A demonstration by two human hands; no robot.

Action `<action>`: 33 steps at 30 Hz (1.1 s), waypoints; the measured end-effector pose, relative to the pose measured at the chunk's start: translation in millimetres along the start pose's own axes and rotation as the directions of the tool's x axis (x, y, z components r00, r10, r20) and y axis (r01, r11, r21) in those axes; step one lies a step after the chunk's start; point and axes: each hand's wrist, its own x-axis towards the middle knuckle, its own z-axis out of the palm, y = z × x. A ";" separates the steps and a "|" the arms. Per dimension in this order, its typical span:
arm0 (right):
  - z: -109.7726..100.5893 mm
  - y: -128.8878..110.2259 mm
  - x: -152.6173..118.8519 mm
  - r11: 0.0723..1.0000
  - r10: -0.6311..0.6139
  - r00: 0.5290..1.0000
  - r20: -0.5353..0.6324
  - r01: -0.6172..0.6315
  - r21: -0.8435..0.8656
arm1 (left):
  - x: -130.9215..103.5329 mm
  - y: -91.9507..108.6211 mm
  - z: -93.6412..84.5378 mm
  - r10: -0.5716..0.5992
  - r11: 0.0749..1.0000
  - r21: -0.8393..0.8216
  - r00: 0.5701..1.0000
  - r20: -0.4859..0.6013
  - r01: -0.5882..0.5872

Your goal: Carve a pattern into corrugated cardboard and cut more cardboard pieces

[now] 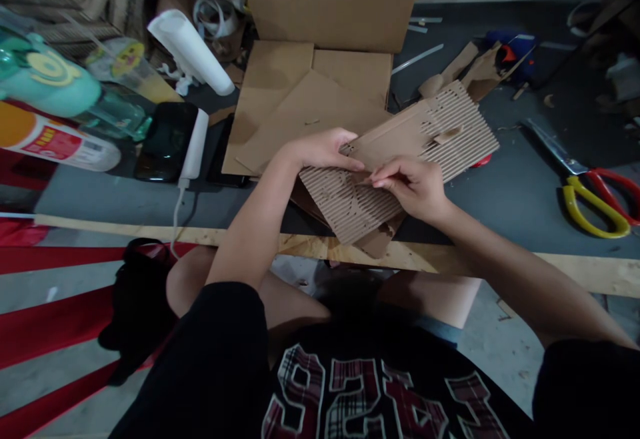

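Note:
A piece of corrugated cardboard [457, 159] lies tilted over the table's front edge, its ridges bare at both ends and a strip of smooth brown paper still across its middle. My left hand [327, 150] grips this cardboard at its upper left side, thumb on top and the other fingers mostly hidden beneath. Over the lower middle, my right hand [411, 185] is closed in a pinch on a small torn paper flap [364, 177]. A loose paper scrap [450, 135] rests on the ridges to the right.
Flat cardboard sheets [280, 105] lie behind my hands, with an upright cardboard panel [330, 2] beyond. Scissors [575, 172] with red and yellow handles are at the right. Bottles [55, 82], a black phone [167, 140] and a white device [195, 145] with a cable stand left.

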 end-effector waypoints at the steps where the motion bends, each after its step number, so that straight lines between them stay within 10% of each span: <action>1: 0.2 1.3 0.0 0.996 0.078 0.996 -0.049 -0.076 0.041 | 0.2 0.6 0.4 0.007 1.000 0.028 1.000 -0.012 -0.006; 17: 0.6 15.9 9.2 0.702 0.600 0.781 -0.172 -0.410 0.583 | -5.8 18.4 5.9 -0.203 0.930 0.266 0.957 -0.209 0.255; 33: -22.4 59.5 1.9 0.805 0.531 0.812 -0.241 -0.394 0.445 | 3.4 -1.8 2.9 -0.036 0.983 0.174 0.990 -0.135 0.059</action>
